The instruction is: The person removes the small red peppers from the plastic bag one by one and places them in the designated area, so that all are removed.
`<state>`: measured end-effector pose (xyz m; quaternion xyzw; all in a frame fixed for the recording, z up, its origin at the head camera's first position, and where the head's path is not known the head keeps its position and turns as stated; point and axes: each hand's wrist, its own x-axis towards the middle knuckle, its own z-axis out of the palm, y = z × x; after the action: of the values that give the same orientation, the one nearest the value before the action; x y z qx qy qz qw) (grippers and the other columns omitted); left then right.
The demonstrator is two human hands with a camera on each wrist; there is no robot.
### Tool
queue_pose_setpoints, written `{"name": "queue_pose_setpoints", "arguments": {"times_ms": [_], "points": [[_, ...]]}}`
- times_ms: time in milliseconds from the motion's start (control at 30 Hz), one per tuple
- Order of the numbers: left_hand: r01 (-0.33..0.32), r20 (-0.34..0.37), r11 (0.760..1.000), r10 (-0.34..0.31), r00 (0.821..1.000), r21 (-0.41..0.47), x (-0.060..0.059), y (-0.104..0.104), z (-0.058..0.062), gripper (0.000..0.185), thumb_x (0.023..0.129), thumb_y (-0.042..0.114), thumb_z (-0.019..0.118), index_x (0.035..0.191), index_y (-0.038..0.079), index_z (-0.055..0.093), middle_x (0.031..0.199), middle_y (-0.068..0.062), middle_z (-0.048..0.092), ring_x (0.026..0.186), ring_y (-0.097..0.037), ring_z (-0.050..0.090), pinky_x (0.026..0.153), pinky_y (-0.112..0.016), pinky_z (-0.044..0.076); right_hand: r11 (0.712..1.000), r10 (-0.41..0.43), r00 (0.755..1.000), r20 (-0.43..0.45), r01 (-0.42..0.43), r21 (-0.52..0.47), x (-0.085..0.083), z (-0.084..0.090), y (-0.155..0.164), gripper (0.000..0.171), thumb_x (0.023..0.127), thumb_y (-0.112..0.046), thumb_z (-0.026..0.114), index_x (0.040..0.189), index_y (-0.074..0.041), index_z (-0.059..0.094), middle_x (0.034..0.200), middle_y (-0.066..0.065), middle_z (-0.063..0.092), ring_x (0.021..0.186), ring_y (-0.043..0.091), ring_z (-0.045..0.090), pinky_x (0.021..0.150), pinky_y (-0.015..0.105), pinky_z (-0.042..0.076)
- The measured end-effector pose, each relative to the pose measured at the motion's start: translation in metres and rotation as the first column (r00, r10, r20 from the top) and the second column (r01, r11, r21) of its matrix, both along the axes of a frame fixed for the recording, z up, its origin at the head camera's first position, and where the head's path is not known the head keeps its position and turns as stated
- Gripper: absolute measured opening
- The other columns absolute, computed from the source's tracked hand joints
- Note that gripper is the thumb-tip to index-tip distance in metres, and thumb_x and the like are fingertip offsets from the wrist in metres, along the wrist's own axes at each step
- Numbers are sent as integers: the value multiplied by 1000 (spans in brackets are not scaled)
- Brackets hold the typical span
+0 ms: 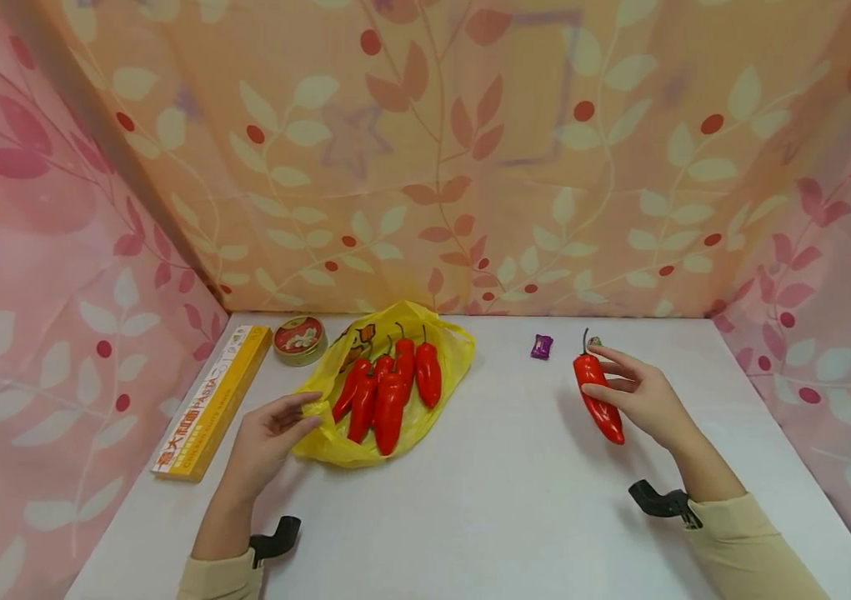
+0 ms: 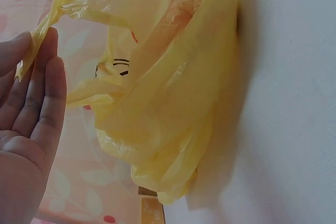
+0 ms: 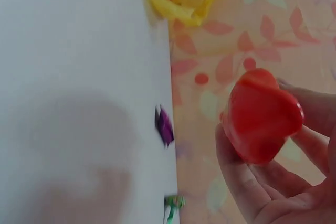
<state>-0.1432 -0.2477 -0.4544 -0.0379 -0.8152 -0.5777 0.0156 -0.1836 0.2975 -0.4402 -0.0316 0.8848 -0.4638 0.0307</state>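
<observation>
Yellow plastic bag (image 2: 163, 114): pinched by left hand (image 1: 266, 435); perhaps torn if tugged.
Red chilli (image 1: 599, 404): held within right hand (image 1: 644, 398); perhaps dropped, being glossy.

Peppers (image 1: 607, 421) red; bag (image 1: 458, 354) yellow; wrapped candy (image 1: 541, 347) purple; tabletop (image 1: 493, 500) white; back cloth (image 1: 425, 242) peach-orange, leaf-patterned; sleeves (image 1: 755, 546) beige.

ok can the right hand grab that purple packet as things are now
Probably not directly: the right hand holds a red pepper, though nothing else appears to stand between it and the purple packet.
</observation>
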Motion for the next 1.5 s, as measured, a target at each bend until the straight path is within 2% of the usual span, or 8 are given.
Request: {"name": "queue_pose_setpoints", "arguments": {"times_ms": [200, 400, 633, 867, 1200, 1500], "points": [[0, -2, 1000, 0, 1000, 5, 0, 1, 0, 39, 93, 25, 75, 128, 11, 69, 131, -9, 66, 105, -9, 63, 90, -14, 53, 996, -77, 996, 40, 75, 56, 8, -3, 38, 73, 93, -51, 68, 155, -24, 41, 147, 28, 47, 123, 51, 55, 81, 48, 62], [15, -5, 1000, -15, 1000, -1, 0, 3, -1, 40, 92, 25, 75, 128, 9, 69, 131, -9, 67, 106, -9, 63, 90, -14, 53, 990, -96, 992, 83, 87, 110, 10, -13, 68, 77, 93, -54, 67, 157, -22, 37, 148, 29, 45, 125, 49, 52, 78, 43, 62], [4, 5, 1000, -4, 1000, -27, 1, 3, -2, 38, 92, 27, 75, 128, 14, 69, 131, -7, 66, 107, -10, 63, 90, -13, 52, 980, -108, 985, 136, 82, 184, 5, -35, 102, 82, 94, -54, 65, 158, -15, 33, 146, 36, 41, 126, 56, 45, 80, 49, 61], [12, 18, 1000, -12, 1000, -23, 1, 3, -4, 41, 93, 28, 75, 129, 11, 68, 130, -8, 67, 104, -13, 63, 88, -15, 54, 966, -155, 969, 190, 108, 236, 10, -51, 126, 84, 94, -57, 63, 158, -12, 31, 145, 40, 39, 124, 57, 41, 79, 48, 61], [4, 24, 999, -3, 1000, -32, 1, 1, -5, 41, 92, 31, 75, 130, 15, 68, 131, -4, 66, 106, -16, 63, 89, -15, 54, 956, -143, 974, 178, 89, 280, 20, -52, 136, 81, 96, -54, 62, 156, -7, 34, 142, 40, 42, 120, 57, 44, 77, 49, 61], [-4, 38, 1000, 5, 999, -25, 2, 2, -3, 38, 93, 29, 74, 129, 17, 69, 132, -6, 66, 106, -14, 62, 89, -15, 53, 951, -148, 971, 186, 88, 296, 21, -40, 134, 85, 95, -55, 62, 156, -4, 31, 143, 39, 40, 122, 57, 43, 78, 48, 61]]}}
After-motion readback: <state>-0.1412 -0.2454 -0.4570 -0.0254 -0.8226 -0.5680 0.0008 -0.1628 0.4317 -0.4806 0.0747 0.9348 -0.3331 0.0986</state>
